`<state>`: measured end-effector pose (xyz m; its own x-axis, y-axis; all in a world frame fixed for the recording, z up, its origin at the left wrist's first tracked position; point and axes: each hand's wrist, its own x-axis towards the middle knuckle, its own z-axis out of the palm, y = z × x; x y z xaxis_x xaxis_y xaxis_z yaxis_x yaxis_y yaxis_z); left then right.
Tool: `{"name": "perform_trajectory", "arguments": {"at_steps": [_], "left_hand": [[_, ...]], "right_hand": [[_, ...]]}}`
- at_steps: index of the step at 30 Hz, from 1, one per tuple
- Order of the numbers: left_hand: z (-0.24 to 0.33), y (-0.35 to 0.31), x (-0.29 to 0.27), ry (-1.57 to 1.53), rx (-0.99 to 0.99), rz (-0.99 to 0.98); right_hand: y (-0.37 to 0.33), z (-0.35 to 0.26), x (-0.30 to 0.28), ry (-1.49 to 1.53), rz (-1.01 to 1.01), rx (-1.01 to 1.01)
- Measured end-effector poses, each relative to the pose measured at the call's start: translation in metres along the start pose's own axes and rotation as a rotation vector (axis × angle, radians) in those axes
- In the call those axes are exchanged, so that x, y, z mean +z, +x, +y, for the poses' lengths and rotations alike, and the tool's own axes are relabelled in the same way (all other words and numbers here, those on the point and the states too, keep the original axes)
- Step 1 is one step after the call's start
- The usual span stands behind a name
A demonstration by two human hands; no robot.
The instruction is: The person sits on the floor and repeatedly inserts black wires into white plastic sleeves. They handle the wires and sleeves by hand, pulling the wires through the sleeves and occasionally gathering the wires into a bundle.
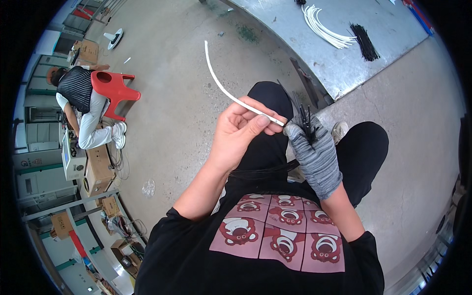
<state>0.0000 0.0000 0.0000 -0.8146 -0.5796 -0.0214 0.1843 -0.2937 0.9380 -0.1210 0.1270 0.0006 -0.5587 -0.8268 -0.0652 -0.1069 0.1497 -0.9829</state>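
My bare left hand [233, 130] is closed, pinching a curved white tube [216, 78] near its lower end between thumb and fingers. The tube's free end arcs up and away to the left. My right hand [317, 160] wears a grey knitted glove and is closed round a bundle of thin black strands [307, 123], whose ends stick up from the fist. Its fingertips meet the tube's end beside my left fingers; what happens right at that end is too small to make out. More black strands run back under my wrists toward my lap.
A metal table [319, 69] stands ahead to the right, bearing a bundle of white tubes [322, 29] and a pile of black strands [365, 43]. To the left, a person [78, 91] sits on a red stool [112, 91] near a cardboard box [100, 164] and loose cables.
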Motion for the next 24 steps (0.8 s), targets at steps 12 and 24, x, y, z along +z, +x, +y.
{"name": "perform_trajectory", "arguments": {"at_steps": [12,24], "left_hand": [[0.001,0.007,0.001,0.124,-0.052,-0.070],[-0.010,0.015,0.018,-0.062,-0.020,0.082]], "right_hand": [[0.004,0.002,-0.007,0.091,-0.159,0.118],[0.006,0.014,0.016,0.667,-0.127,0.231]]}}
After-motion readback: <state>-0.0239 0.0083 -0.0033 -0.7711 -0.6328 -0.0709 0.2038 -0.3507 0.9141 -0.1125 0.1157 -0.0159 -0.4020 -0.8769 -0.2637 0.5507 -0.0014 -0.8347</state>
